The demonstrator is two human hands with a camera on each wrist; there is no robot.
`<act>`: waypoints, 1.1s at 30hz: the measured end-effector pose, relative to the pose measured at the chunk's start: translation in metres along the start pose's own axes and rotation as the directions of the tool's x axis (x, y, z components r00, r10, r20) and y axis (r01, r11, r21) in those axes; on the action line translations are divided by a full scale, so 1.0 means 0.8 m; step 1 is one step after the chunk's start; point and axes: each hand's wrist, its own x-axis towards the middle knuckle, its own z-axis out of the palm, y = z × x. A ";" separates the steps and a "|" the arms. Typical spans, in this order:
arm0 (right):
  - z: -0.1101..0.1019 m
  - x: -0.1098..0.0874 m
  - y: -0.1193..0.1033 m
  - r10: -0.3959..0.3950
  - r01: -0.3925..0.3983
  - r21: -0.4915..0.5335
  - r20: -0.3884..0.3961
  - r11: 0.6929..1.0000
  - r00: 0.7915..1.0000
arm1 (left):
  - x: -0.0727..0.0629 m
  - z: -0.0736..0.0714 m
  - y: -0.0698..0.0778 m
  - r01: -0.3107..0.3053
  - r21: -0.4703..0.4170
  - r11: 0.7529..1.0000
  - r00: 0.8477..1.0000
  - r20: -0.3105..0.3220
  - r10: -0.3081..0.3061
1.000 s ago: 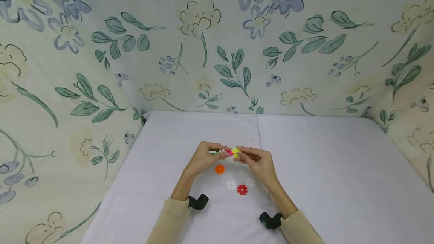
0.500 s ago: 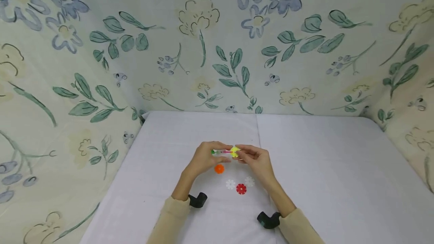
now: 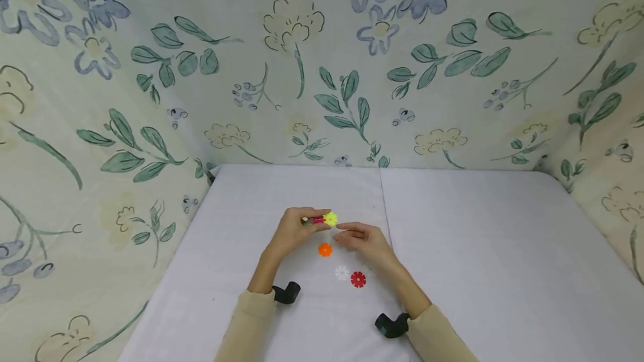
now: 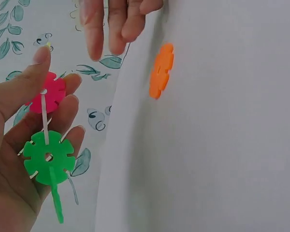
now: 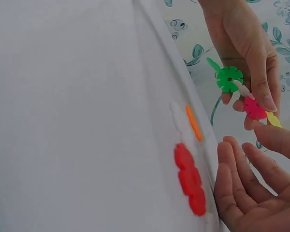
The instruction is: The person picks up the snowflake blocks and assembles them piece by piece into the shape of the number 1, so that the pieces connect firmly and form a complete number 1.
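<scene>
My left hand (image 3: 293, 234) pinches a chain of notched plastic snowflake discs between thumb and fingers. In the left wrist view, a green disc (image 4: 49, 158) with another green one edge-on joins a white disc (image 4: 45, 121) and a pink disc (image 4: 49, 99). At the chain's far end is a yellow disc (image 3: 330, 219). Just to the right, my right hand (image 3: 368, 246) has loosely bent fingers and nothing in them. Below the hands an orange disc (image 3: 325, 249) lies flat on the table.
Nearer me on the white-covered table (image 3: 483, 250) lie a white disc (image 3: 342, 273) and a red disc (image 3: 358, 279). Another white disc is mostly hidden by the right forearm. A floral cloth (image 3: 302, 71) hangs behind and at both sides.
My right hand has let go of the yellow disc and drawn slightly down. My left hand has moved a little left with the chain; its fingers, parted half a second ago, pinch the chain again.
</scene>
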 end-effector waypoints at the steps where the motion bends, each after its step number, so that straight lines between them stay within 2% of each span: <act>1: 0.003 0.001 0.001 -0.010 0.010 -0.022 0.026 1.000 1.000 | 0.000 -0.003 -0.002 0.009 -0.004 1.000 1.000 0.003 -0.009; 5: 0.015 0.003 0.001 -0.043 0.052 -0.112 0.078 0.992 0.996 | 0.000 -0.007 -0.009 0.019 -0.013 1.000 0.999 0.043 -0.018; 9: 0.022 0.004 -0.003 -0.082 0.090 -0.179 0.051 0.980 0.995 | 0.000 -0.006 -0.012 0.021 0.000 1.000 0.998 0.065 -0.021; 14: 0.025 0.005 -0.003 -0.119 0.114 -0.151 -0.021 0.982 0.993 | 0.000 -0.003 -0.013 0.023 0.040 0.999 0.998 0.059 -0.025; 22: 0.031 0.002 -0.004 -0.172 0.173 -0.150 0.020 0.973 0.985 | -0.001 -0.003 -0.013 0.031 0.042 0.999 0.998 0.052 -0.033; 30: 0.030 0.000 -0.007 -0.203 0.212 -0.190 0.069 0.958 0.977 | 0.000 -0.001 -0.009 -0.009 0.010 1.000 0.999 0.038 0.008; 33: 0.026 0.001 -0.008 -0.191 0.202 -0.187 0.072 0.962 0.979 | 0.000 -0.002 -0.007 -0.008 0.011 1.000 0.999 0.042 0.007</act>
